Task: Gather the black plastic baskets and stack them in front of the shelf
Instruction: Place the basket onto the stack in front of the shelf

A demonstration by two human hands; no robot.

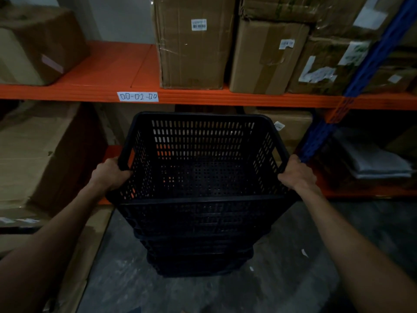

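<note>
A person holds the top black basket (203, 159) with both hands. The left hand (110, 173) is wrapped tight around the handle hole on the left side. The right hand (296, 173) grips the rim on the right side the same way. This basket sits inside a stack of black baskets (198, 242) that stands on the grey floor (282, 279). The stack is right in front of the orange shelf (101, 71), which is full of cardboard boxes (194, 46).

It looks like most of the job is done, because several baskets are nested together already. The top one seems almost pushed down into place. I cannot see any more loose baskets here, so I cannot tell if others are left to fetch.
</note>
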